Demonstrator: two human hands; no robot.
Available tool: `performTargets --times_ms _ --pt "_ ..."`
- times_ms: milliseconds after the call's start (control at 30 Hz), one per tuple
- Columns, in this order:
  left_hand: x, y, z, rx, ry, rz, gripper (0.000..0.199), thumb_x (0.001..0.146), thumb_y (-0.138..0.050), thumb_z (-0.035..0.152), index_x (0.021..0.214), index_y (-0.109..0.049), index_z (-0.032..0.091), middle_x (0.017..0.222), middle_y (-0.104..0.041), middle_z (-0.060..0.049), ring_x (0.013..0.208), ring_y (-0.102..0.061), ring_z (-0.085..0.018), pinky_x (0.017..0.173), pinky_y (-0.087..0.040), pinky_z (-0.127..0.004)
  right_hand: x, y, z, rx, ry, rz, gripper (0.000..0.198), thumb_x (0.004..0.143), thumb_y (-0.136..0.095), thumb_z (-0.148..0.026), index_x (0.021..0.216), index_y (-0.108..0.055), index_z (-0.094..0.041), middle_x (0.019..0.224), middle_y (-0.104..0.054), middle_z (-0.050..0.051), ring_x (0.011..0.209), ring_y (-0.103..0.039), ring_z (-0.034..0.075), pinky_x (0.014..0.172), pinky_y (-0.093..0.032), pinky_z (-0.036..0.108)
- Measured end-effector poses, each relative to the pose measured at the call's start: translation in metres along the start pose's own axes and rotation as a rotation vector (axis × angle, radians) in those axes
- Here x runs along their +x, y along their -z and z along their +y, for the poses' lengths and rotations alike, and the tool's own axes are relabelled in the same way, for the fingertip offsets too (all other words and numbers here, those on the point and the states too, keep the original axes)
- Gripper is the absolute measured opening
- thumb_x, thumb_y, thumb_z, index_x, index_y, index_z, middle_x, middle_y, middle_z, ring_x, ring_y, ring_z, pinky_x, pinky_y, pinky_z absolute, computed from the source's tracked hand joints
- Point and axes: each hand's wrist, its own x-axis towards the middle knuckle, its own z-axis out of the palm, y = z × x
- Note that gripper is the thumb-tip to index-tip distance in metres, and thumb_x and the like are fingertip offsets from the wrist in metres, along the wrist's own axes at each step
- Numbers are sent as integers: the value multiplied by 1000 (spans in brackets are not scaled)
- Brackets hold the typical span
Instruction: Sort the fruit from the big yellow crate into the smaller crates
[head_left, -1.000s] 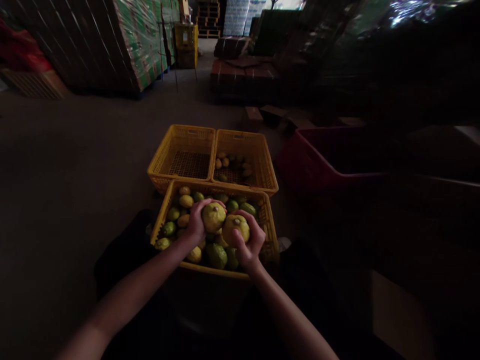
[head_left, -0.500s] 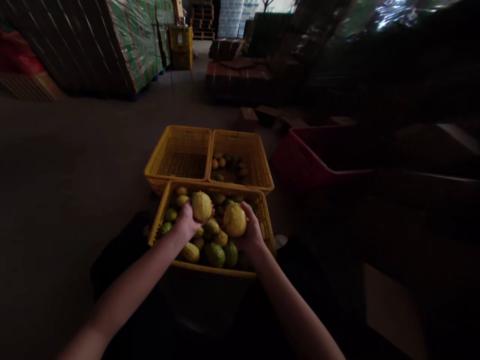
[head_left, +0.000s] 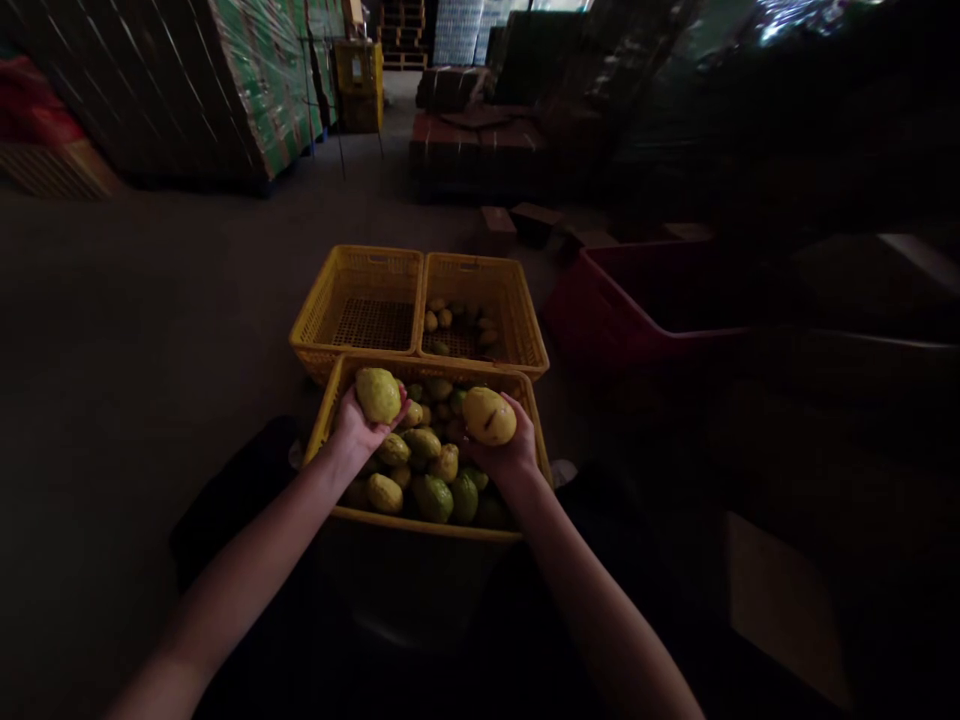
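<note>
My left hand [head_left: 358, 425] is closed around a yellow-green guava [head_left: 377, 395], held palm up over the left part of the near yellow crate [head_left: 450, 527]. In my right hand [head_left: 514, 450] lies a yellow guava [head_left: 489, 416] with a dark slit-like mark on its skin, gripped from below and the right. Beneath both hands the crate is filled with green and yellow guavas [head_left: 433, 497]. My hands hide some of the fruit at the left and right sides.
Two more yellow crates adjoin the near one's far side. The left crate [head_left: 315, 310] shows its bare grid floor; the right crate [head_left: 531, 320] contains several guavas. To the right stands a red bin [head_left: 615, 305]. Wrapped pallet stacks [head_left: 274, 100] and cartons [head_left: 480, 145] stand farther back.
My hands have moved apart, the left one leftward and the right one rightward, each still with its guava. Both fruits have turned, and the dark mark now faces me.
</note>
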Motion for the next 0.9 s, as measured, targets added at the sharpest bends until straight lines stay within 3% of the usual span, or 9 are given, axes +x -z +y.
performTargets --times_ms 133,300,467,733,900 --pt "1 5 7 9 16 -77 34 91 -34 20 100 -66 13 80 -70 -10 70 -69 -21 62 -59 -35 -2 -3 -3 -13 -1 16 26 85 -45 -30 78 -66 -18 65 -72 7 57 -66 21 53 -56 34" --pt "-14 2 15 -23 -15 -79 33 89 -43 37 95 -66 13 73 -67 -7 71 -68 -23 65 -59 -38 -1 0 -2 -39 38 -1 20 80 -52 -28 82 -67 -16 67 -72 7 61 -68 22 64 -58 37" --pt "-24 7 22 -72 20 -54 29 87 -48 40 89 -63 15 73 -66 -6 66 -66 -19 56 -56 -29 -3 5 2 -51 -24 -33 24 82 -53 -37 86 -67 -18 69 -72 6 67 -69 24 60 -58 37" --pt "-16 21 27 -66 -52 -52 35 93 -35 28 93 -66 11 72 -70 -8 65 -69 -20 59 -58 -32 -2 3 1 -83 -93 -61 23 80 -57 -39 84 -66 -19 67 -72 4 59 -68 20 50 -53 29" --pt "-12 20 34 -148 -31 -136 35 92 -35 27 99 -67 13 74 -71 -8 67 -70 -21 59 -59 -33 -7 2 -3 -201 5 -75 24 81 -56 -39 87 -68 -18 72 -75 6 59 -68 21 46 -54 30"
